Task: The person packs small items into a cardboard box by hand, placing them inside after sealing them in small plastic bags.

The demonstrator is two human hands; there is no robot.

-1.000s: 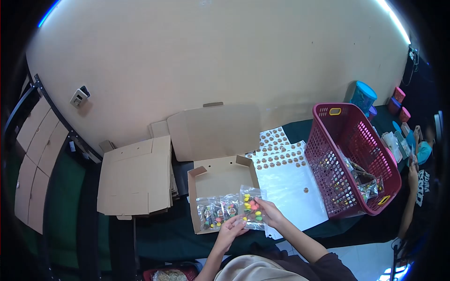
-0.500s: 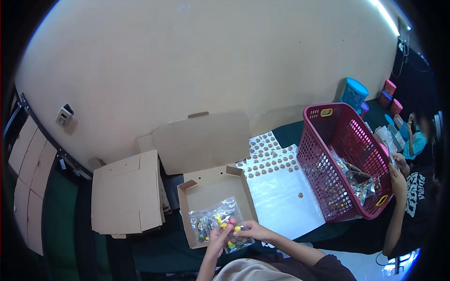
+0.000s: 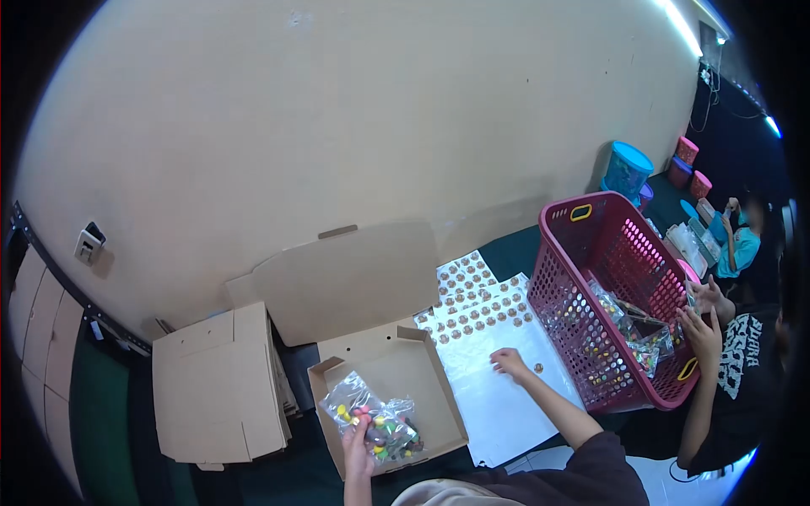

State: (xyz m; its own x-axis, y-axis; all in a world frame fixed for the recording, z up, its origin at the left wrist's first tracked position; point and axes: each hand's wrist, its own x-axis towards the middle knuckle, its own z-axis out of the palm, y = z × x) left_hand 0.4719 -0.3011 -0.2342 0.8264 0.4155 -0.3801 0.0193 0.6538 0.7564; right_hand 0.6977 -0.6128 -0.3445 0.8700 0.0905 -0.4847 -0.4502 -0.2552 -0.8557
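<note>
Pinching the clear candy bags (image 3: 380,423) with my left hand (image 3: 358,440), I am holding them down inside the near cardboard box (image 3: 396,371); my right hand (image 3: 509,362) is resting open on the sticker sheet (image 3: 498,413) to its right.

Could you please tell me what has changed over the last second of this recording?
The right hand let go of the candy bags and moved right onto the sticker sheet, beside a lone sticker. The left hand alone now holds the bags over the open box. The red basket and the flat cardboard stack stayed put.
</note>
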